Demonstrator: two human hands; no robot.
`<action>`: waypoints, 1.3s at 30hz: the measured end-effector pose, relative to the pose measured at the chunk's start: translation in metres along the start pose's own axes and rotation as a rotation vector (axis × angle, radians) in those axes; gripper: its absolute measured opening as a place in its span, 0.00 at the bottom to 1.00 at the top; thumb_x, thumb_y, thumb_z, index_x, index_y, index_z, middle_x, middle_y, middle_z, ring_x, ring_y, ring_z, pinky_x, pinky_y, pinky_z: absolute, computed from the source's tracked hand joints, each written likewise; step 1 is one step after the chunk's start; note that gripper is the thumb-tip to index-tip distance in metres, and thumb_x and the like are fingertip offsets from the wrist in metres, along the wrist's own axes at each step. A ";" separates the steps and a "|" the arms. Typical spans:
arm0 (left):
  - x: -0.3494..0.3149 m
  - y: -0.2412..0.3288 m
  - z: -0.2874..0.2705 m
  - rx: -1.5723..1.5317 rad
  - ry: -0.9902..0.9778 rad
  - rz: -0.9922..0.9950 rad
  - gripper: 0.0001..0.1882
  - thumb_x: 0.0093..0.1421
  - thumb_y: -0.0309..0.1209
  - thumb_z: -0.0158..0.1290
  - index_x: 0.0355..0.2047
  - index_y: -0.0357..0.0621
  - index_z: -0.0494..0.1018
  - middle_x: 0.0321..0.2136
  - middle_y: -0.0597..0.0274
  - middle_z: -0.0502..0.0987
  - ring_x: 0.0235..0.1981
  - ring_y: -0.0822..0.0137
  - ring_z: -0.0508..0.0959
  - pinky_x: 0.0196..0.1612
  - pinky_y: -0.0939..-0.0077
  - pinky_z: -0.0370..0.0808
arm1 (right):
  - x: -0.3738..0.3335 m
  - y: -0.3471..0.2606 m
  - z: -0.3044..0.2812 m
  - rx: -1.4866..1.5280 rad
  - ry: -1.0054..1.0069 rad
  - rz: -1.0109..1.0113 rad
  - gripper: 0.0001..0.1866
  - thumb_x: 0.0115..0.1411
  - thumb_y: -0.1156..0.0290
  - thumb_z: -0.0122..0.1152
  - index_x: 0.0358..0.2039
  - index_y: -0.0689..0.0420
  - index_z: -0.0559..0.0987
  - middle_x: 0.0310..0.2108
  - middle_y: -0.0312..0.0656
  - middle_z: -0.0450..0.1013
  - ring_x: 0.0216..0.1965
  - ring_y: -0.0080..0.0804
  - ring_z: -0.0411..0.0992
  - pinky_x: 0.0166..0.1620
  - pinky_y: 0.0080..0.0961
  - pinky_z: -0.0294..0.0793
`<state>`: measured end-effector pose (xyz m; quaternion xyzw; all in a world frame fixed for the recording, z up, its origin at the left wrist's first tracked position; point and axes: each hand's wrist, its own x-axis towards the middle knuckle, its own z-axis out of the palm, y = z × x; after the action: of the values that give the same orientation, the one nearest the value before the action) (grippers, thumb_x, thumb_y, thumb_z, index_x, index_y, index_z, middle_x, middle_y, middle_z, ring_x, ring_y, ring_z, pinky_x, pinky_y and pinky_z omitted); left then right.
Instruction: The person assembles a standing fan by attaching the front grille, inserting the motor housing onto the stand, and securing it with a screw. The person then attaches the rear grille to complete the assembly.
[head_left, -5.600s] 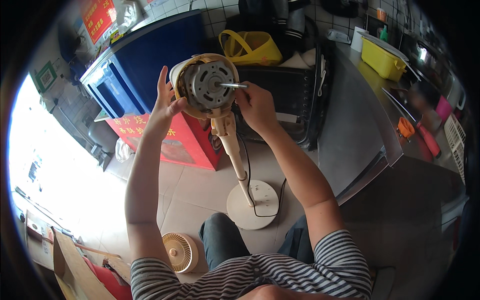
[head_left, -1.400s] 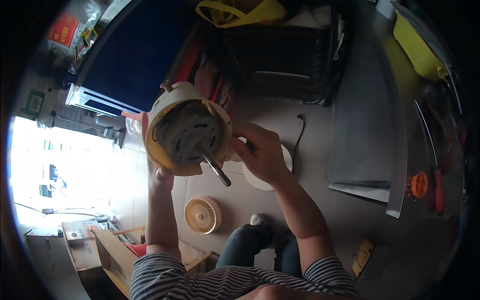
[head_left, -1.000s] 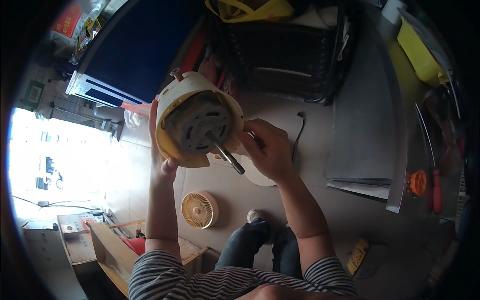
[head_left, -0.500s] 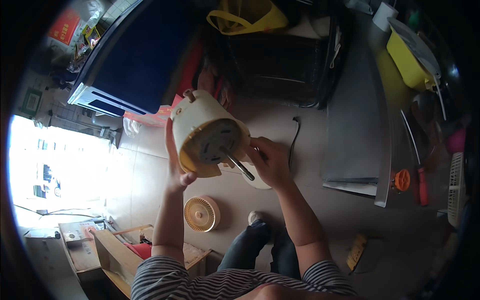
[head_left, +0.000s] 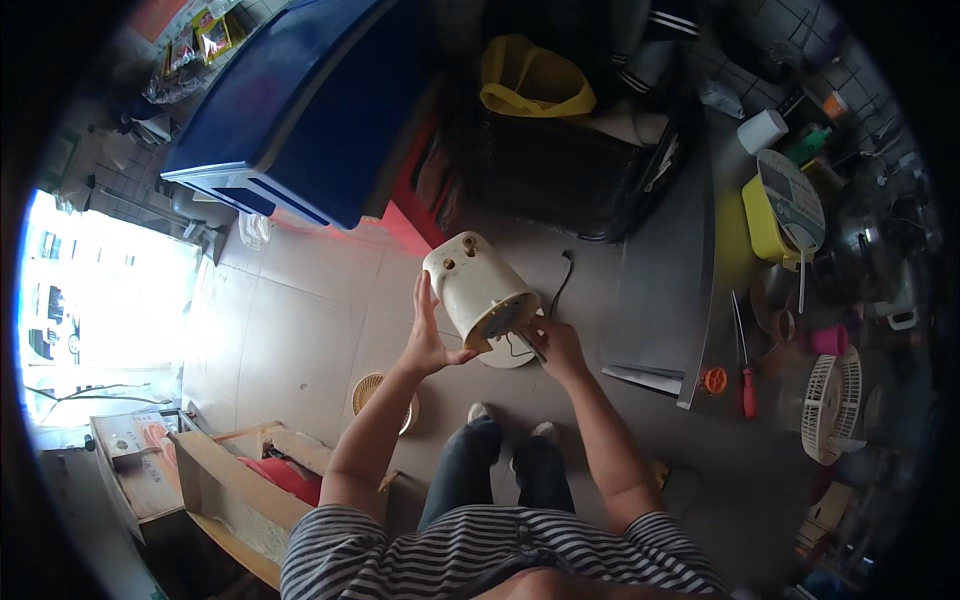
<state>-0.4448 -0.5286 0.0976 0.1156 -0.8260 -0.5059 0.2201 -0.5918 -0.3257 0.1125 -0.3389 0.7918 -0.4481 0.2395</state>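
Observation:
Between my hands, above the floor, is a cream fan motor housing, tilted with its open end toward my lower right. A metal shaft sticks out of that end. My left hand holds the housing from its left side, thumb under the lower rim and fingers up along the wall. My right hand is closed at the rim on the right, beside the shaft; its fingertips are partly hidden. Below, a pale round disc shows on the floor, partly covered by the housing and the right hand.
A round slatted yellowish piece lies on the floor behind my left forearm. To the right, a grey counter bears an orange knob and a red-handled screwdriver. A blue cabinet stands far left, a wooden box near left.
The housing has moved lower and farther from the head, and has turned so that more of its side wall and less of its open end shows. Both hands stay on it. The whole view has shifted.

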 end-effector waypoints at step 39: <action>0.080 -0.012 -0.047 -1.066 -0.444 -0.730 0.58 0.47 0.39 0.67 0.68 0.44 0.39 0.62 0.43 0.54 0.64 0.56 0.57 0.63 0.68 0.55 | 0.110 -0.158 0.034 -0.308 0.190 0.196 0.08 0.48 0.76 0.66 0.27 0.57 0.74 0.22 0.38 0.74 0.23 0.31 0.76 0.28 0.23 0.75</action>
<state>-0.4932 -0.6040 0.1252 0.1564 -0.3975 -0.8972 -0.1123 -0.5898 -0.4852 0.2255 -0.2491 0.8993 -0.3261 0.1515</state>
